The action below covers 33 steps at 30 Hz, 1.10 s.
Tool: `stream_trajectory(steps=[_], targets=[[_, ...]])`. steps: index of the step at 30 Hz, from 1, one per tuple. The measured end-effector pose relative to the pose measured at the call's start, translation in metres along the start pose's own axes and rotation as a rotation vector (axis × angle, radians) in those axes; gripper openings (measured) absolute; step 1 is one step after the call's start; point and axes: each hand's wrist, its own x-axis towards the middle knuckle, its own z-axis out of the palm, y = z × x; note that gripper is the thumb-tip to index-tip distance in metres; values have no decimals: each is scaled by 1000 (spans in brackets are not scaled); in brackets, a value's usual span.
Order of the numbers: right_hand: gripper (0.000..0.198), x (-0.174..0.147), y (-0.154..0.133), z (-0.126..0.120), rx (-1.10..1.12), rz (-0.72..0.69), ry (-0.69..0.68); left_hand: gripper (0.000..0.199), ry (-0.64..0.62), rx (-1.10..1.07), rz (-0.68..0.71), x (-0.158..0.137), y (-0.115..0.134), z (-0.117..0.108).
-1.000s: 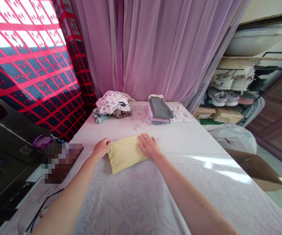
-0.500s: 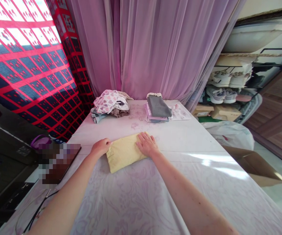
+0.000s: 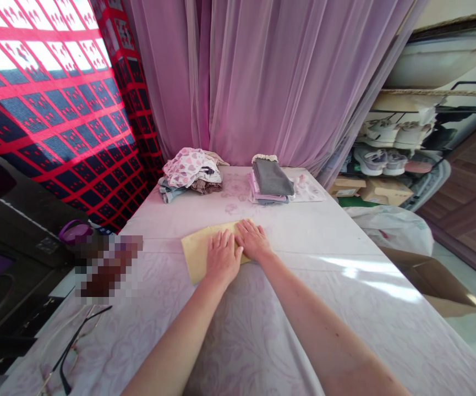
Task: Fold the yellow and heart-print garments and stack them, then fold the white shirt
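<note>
Though soft-looking, a flat, straight-edged yellow cloth (image 3: 195, 256) beneath left hand (image 3: 223, 256) and right hand (image 3: 254, 241), each grip wide, palm down

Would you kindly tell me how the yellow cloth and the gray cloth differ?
Color: the yellow cloth is pale, while the gray cloth is dark.
Place: the yellow cloth lies on the sheet, nearer the person; the gray cloth lies farther back, atop a stack.
Contact: the left hand and right hand rest on the yellow cloth; neither touches the gray cloth.
Both look folded into oblongs.
</note>
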Motion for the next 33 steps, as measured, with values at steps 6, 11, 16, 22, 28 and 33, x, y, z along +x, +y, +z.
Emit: stream_trajectory(steps=[6, 11, 16, 22, 28, 33], targets=[[55, 1, 2, 3, -13, 3, 15, 58, 2, 19, 41, -14, -3, 10], [56, 0, 2, 4, 2, -6, 25, 64, 15, 55, 88, -27, -31, 6], [55, 0, 2, 3, 5, -7, 19, 75, -26, 72, 100, -35, -54, 1], [52, -1, -4, -2, -17, -4, 42, 76, -99, 83, 70, -33, -57, -5], [49, 0, -44, -4, -1, -234, 48, 57, -163, 70, -6, -28, -54, -4], [51, 5, -35, -1, 24, -221, -29, 54, -120, 100, -33, -31, -57, 0]])
